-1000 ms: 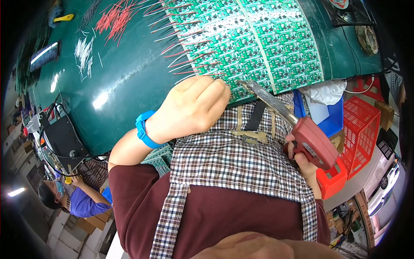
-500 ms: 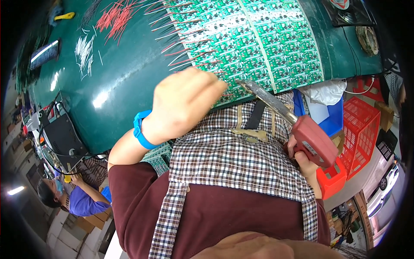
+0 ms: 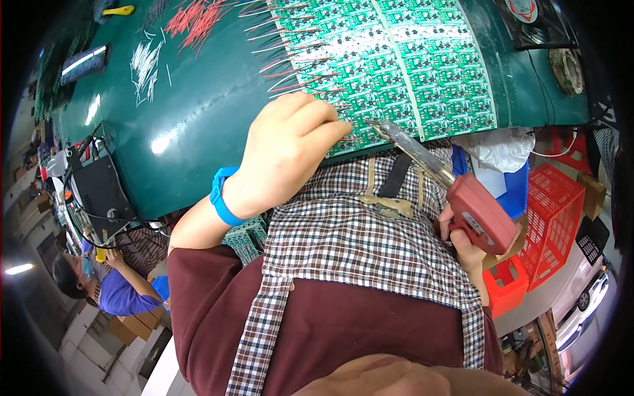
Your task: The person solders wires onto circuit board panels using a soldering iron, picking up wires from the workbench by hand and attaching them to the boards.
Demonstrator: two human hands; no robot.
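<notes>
My left hand [image 3: 287,148], wearing a blue wristband [image 3: 219,198], is over the near left edge of the green circuit boards [image 3: 389,66]. Its fingers are pinched together; whatever lies between the fingertips is hidden. Red, white and black wires [image 3: 284,63] stick out leftward along the boards' left edge. In my right hand [image 3: 462,241] is a soldering iron [image 3: 479,214] with a red gun-shaped body and a long metal barrel. Its tip points up and left over the boards, a little right of my left fingertips. Whether the tip touches a board I cannot tell.
Loose red wires [image 3: 196,23] and white wires [image 3: 145,63] lie on the green tabletop [image 3: 205,99]. A black fan-like unit [image 3: 535,23] stands at the far right. Red crates [image 3: 551,211] and a blue bin [image 3: 516,191] are beside me. Another person [image 3: 125,284] works at left.
The view has shifted slightly, so the tabletop things sit a little farther right and higher. My left fingers look more bent. The soldering iron stays in my right hand, its tip close to the same boards.
</notes>
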